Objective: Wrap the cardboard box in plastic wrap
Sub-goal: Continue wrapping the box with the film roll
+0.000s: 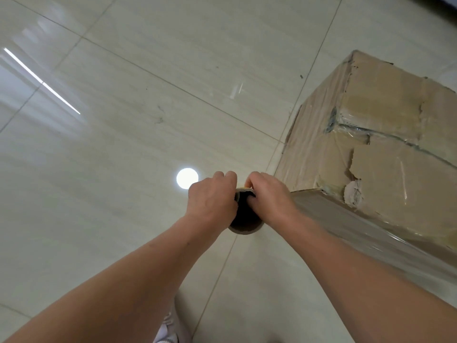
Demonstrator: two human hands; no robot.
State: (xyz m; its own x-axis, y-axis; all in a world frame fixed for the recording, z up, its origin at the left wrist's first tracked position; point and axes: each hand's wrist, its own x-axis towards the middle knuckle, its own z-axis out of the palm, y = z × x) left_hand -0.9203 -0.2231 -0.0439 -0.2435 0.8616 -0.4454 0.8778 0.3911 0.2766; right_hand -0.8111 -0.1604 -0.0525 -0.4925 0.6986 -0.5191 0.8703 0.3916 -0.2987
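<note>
While left hand (210,197) grips roll (244,219), right hand (270,196) does.

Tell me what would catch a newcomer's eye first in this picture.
First, the centre: the left hand and right hand both grip the top end of a roll of plastic wrap, seen end-on. From it a taut sheet of film stretches right, past the near corner of the battered, taped cardboard box standing at the right. A round light reflection shines on the glossy tiled floor just left of the hands.
</note>
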